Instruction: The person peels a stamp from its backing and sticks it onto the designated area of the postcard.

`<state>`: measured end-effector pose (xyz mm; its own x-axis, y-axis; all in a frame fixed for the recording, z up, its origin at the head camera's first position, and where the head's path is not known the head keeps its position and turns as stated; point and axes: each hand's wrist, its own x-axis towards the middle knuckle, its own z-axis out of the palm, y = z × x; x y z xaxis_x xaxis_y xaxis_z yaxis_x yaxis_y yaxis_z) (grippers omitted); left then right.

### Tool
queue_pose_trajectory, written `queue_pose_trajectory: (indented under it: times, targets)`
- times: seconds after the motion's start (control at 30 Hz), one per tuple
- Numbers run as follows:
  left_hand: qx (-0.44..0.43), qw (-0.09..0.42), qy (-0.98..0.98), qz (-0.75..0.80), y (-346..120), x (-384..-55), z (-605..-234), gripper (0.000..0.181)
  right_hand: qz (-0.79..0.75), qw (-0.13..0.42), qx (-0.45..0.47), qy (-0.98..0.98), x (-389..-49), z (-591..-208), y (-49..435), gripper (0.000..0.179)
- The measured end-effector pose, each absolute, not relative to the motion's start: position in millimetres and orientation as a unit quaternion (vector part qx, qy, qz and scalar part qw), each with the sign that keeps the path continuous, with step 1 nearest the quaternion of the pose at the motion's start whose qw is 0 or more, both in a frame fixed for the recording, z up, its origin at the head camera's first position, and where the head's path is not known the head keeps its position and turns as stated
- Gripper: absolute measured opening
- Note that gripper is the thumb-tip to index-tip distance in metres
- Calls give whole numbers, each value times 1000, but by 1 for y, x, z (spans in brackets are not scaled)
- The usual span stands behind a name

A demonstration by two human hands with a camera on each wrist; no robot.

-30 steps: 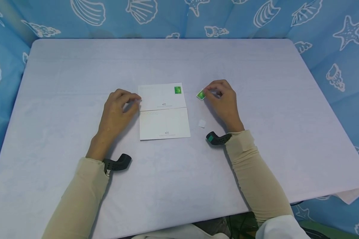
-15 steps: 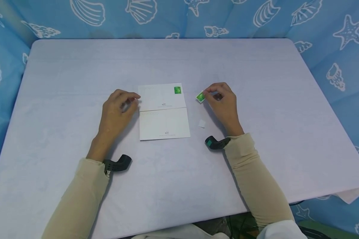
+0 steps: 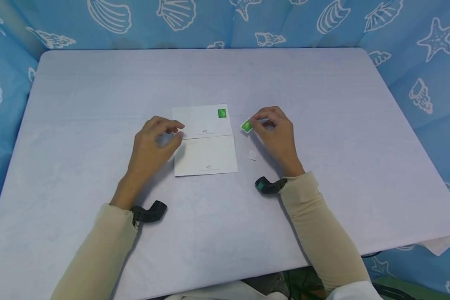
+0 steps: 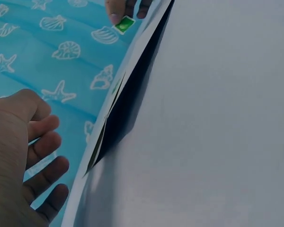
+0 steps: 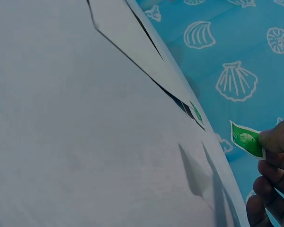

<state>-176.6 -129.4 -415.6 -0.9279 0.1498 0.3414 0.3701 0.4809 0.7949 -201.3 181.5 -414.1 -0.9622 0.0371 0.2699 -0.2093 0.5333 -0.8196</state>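
The right hand (image 3: 275, 135) has its grip pinched on one edge of a green stamp (image 3: 246, 126), held above the bench (image 3: 333, 108) just right of two white cards (image 3: 206, 157). The left hand (image 3: 150, 143) has its grip released, fingers loosely bent over the cards' left edge. Print on both cards is too small to read.

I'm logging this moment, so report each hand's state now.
Left hand: open, fingers loosely curled, holding nothing.
Right hand: holding a small green, white-bordered rectangular paper stamp in a pinching grip.
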Motion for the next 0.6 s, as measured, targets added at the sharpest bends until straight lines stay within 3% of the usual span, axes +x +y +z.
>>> queue_pose_trajectory:
  times: [0.6]
  targets:
    - [-234,132,-824,-499,-98,-149,-405,17,478,132,103,-862,-183,-409,163,7]
